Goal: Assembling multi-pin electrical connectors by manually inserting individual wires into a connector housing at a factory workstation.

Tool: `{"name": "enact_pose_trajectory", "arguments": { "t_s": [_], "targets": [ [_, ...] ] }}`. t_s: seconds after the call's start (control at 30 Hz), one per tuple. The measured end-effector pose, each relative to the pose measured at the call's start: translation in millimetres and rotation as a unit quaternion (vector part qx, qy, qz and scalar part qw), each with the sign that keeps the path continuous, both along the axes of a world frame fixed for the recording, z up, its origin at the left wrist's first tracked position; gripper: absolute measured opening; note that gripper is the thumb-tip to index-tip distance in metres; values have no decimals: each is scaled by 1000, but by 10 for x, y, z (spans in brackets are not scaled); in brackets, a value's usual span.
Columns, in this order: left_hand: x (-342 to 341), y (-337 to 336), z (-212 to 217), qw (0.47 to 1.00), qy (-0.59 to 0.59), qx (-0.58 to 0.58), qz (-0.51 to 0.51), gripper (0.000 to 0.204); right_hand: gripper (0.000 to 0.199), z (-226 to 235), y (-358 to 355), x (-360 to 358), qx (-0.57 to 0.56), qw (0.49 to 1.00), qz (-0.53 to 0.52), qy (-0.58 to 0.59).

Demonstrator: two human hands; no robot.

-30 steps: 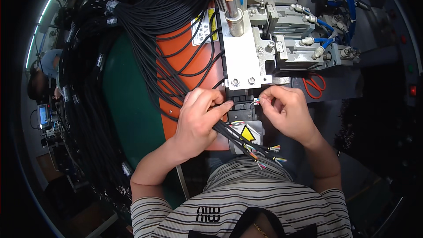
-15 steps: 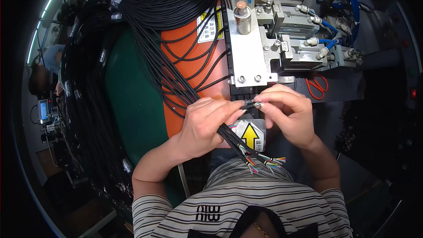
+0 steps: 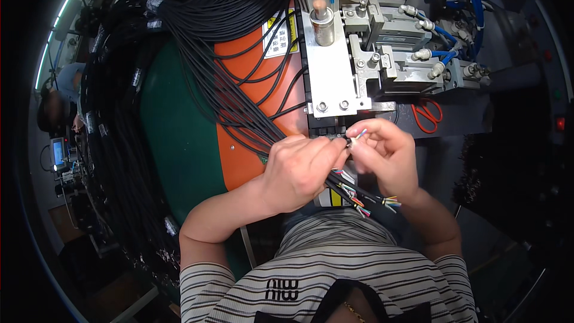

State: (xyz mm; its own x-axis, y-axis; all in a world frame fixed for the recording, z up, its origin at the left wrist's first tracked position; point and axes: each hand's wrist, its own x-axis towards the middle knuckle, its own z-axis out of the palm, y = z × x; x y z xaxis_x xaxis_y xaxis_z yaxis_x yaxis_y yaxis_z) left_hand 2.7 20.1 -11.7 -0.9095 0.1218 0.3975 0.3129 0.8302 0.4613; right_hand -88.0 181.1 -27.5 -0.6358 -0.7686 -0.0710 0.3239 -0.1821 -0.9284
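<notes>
My left hand (image 3: pixel 302 170) is closed around several black cables (image 3: pixel 263 128), which run down from a large bundle at the upper left. Below its fingers the cable ends fan out, with thin coloured wires (image 3: pixel 360 204) bared at their tips. One cable end (image 3: pixel 349 142) sticks out between my left thumb and forefinger. My right hand (image 3: pixel 385 155) pinches the light-coloured wires (image 3: pixel 360 134) at that end between thumb and fingertips. Both hands are close together, just below the front of the metal machine (image 3: pixel 335 78).
Pneumatic cylinders with blue hoses (image 3: pixel 448 42) fill the upper right. Red-handled scissors (image 3: pixel 427 115) lie on the dark surface beside the machine. An orange panel (image 3: pixel 239 161) and a green surface (image 3: pixel 179 125) are at left. Another person (image 3: pixel 69 84) sits far left.
My left hand has shifted right with the cables, and their loose ends have swung slightly up and right. My right hand has moved slightly left, its fingers still at the wire end.
</notes>
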Motion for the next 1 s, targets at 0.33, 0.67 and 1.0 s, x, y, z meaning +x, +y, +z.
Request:
{"name": "enact_pose_trajectory", "arguments": {
  "t_s": [0.33, 0.67, 1.0],
  "targets": [
    [-3, -21, 0, 996, -10, 92, 6, 10, 20, -138, 7, 6, 24, 946, -89, 310],
    [-60, -180, 106, 917, -182, 351, -63, 4, 19, -95, 57, -224, -65, 986, 109, -105],
    [-38, -258, 139, 822, -350, 447, -49, 2, 17, -71, 24, -222, -7, 986, 42, 159]
  ]
}}
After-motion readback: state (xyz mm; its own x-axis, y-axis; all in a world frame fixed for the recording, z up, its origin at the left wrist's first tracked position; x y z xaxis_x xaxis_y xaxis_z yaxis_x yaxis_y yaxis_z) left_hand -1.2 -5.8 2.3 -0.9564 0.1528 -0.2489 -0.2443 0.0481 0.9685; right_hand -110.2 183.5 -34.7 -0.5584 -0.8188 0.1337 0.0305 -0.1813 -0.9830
